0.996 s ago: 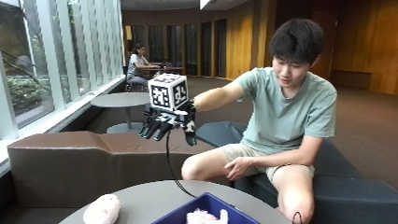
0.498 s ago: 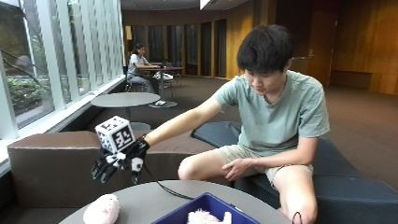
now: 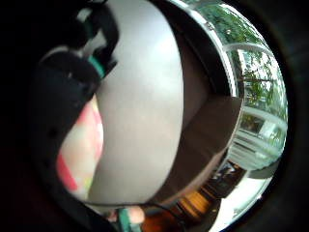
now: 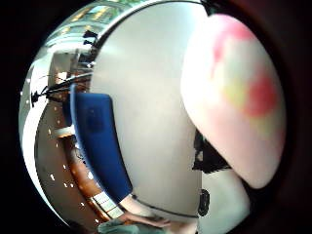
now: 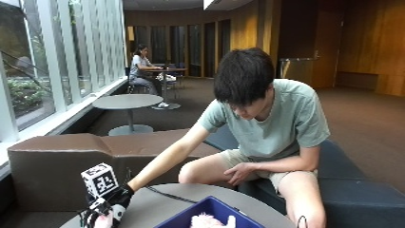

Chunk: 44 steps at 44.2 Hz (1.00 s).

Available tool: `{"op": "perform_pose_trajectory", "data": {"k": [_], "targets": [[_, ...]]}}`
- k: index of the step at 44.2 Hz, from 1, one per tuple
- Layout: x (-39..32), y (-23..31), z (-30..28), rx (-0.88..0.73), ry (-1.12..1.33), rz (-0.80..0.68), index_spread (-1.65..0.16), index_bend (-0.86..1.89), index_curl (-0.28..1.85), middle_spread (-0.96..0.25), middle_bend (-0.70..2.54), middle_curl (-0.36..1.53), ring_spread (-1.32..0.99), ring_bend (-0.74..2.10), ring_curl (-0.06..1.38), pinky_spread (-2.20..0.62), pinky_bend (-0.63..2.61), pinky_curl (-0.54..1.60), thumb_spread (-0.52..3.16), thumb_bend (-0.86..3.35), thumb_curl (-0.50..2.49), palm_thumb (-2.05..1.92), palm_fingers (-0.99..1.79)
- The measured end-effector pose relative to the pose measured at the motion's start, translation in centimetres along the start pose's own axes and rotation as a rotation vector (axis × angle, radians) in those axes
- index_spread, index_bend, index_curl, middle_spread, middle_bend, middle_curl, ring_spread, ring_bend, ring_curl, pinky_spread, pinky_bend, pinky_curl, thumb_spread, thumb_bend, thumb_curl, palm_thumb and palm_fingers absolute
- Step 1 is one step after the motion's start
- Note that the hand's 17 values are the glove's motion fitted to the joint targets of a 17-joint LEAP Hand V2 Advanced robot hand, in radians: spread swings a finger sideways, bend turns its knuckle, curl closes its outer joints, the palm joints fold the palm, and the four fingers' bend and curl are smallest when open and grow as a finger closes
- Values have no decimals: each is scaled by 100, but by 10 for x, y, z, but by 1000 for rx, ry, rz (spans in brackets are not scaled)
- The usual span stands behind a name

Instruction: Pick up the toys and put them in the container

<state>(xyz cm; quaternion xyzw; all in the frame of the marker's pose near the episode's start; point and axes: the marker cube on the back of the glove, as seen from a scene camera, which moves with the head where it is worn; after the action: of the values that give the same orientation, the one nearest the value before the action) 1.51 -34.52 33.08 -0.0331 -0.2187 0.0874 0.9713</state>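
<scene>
Pink toy (image 4: 234,97) lies on the table (image 4: 146,97) under the hand (image 5: 106,209).

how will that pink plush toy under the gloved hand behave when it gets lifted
The pink plush toy looks rounded and padded, so it is probably light and squashes under the fingers. The fuzzy surface likely isn't slippery. The right hand is right on it, though grasp isn't visible.

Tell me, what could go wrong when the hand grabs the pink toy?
The hand is on the pink toy right at the table edge, so the toy might get nudged off. You can't see whether the fingers are round it yet, so it could slip when lifted. The blue container already holds a toy, so this one might land on top and roll out.
</scene>
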Motion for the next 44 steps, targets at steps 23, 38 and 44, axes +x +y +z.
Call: {"op": "perform_pose_trajectory", "data": {"k": [23,38,44], "targets": [[-57,88,-190,64,27,-133,-39,42,45,-30,88,54,-36,128,69,-33,113,46,94,22,78,77,104],[-246,168,-314,251,19,-370,-46,59,67,-36,104,71,-38,136,74,-35,119,53,65,18,93,75,91],[-305,177,-301,218,99,-431,-48,63,76,-37,107,77,-38,140,76,-35,123,55,57,15,98,72,86]]}}
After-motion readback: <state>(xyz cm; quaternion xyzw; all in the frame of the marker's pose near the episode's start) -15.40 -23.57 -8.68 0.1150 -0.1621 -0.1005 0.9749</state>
